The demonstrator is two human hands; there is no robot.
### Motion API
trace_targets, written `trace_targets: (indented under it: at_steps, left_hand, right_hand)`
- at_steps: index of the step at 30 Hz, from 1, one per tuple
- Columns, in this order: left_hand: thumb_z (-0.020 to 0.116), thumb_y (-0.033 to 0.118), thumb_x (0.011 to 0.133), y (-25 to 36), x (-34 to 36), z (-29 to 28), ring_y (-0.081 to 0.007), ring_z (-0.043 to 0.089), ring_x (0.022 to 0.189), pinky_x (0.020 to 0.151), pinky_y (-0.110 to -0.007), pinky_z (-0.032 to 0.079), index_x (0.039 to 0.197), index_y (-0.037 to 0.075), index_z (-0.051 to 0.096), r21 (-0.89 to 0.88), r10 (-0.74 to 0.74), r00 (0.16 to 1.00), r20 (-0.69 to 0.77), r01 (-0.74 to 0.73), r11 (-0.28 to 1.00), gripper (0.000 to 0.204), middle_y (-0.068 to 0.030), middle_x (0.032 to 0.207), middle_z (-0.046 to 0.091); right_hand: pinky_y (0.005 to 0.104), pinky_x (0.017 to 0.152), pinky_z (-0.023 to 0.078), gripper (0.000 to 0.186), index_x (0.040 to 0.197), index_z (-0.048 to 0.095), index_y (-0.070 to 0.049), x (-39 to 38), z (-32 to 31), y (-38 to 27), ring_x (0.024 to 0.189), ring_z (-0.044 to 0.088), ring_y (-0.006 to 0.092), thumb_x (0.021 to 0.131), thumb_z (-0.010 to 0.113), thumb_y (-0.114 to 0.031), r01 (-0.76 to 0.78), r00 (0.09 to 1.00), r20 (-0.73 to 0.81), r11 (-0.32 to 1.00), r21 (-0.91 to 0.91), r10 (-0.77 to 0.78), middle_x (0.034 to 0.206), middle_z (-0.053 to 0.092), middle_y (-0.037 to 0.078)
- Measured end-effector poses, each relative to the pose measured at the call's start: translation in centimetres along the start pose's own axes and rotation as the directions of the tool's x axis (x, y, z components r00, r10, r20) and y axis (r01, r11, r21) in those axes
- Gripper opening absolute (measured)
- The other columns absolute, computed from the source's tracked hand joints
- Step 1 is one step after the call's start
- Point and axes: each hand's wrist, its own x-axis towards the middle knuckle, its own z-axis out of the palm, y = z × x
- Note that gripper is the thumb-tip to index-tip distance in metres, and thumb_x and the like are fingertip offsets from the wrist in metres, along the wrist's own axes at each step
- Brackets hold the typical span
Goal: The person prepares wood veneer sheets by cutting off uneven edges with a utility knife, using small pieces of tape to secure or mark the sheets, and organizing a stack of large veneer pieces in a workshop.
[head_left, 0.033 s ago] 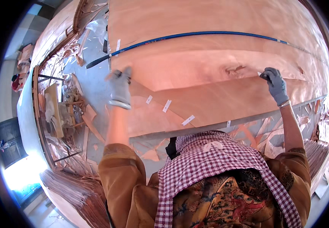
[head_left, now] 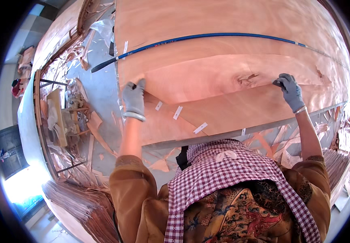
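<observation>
Left hand (head_left: 134, 99), grey-gloved, was at the left end of the pale, buckled wood veneer sheet (head_left: 199, 81), thumb and forefinger slightly spread; could not tell if they gripped its edge. Right hand (head_left: 291, 94), same glove, had fingers curled, tips bunched at the sheet's near edge; could not tell if pinched on it. Sheet lay over a browner veneer piece (head_left: 231, 109), torn knot hole toward its right. Blue pole (head_left: 207, 36) lay beyond, small printed markings, too small to read. White tape strips (head_left: 177, 112) bore small dark marks; checked apron (head_left: 223, 174) showed a pale emblem.
</observation>
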Motion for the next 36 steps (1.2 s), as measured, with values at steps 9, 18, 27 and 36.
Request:
trace_targets:
  at_steps: [9,18,27,36]
  left_hand:
    - [0.072,0.012,0.077,0.2,-1.6,-1.1,-0.0101,0.049,0.058,0.051,-0.023,0.04,0.104,0.003,0.054,-0.552,-0.025,0.979,0.204,0.136,0.822,0.034,-0.001,0.077,0.058]
    - [0.077,0.018,0.07,-0.8,-3.5,2.0,-0.0308,0.061,0.09,0.078,-0.04,0.048,0.144,0.007,0.018,0.566,0.223,0.927,-0.301,-0.014,0.825,0.095,-0.0139,0.095,0.064]
    - [0.063,0.026,0.081,-3.5,-3.8,1.2,-0.0304,0.053,0.107,0.091,-0.04,0.044,0.119,0.014,0.058,0.796,0.448,0.893,0.045,-0.303,0.524,0.04,-0.0088,0.118,0.058]
    - [0.058,0.027,0.082,-4.7,-3.5,1.0,-0.0274,0.053,0.108,0.087,-0.041,0.043,0.117,0.012,0.059,0.726,0.616,0.787,0.042,-0.448,0.522,0.038,-0.0041,0.121,0.056]
  right_hand:
    - [0.0374,0.081,0.049,0.022,0.093,0.059,-0.009,0.4,1.4,0.0,0.102,0.053,0.0276,0.072,0.058,-0.002,-0.037,0.989,0.146,0.999,0.005,0.036,0.106,0.056,0.005]
    - [0.0386,0.082,0.047,0.02,0.093,0.057,-0.007,0.9,0.2,-1.0,0.101,0.053,0.0296,0.073,0.058,-0.005,-0.01,0.982,0.19,1.0,0.01,0.008,0.11,0.054,0.009]
    - [0.0403,0.067,0.047,0.016,0.092,0.055,-0.003,7.5,-1.9,-12.6,0.077,0.059,0.0356,0.086,0.051,-0.017,-0.083,0.922,0.375,0.896,0.435,-0.096,0.083,0.059,0.017]
    - [0.043,0.065,0.05,0.023,0.098,0.054,-0.001,15.6,5.3,-34.8,0.077,0.065,0.0327,0.089,0.045,-0.021,0.188,0.754,0.57,0.939,0.288,-0.326,0.085,0.066,0.018]
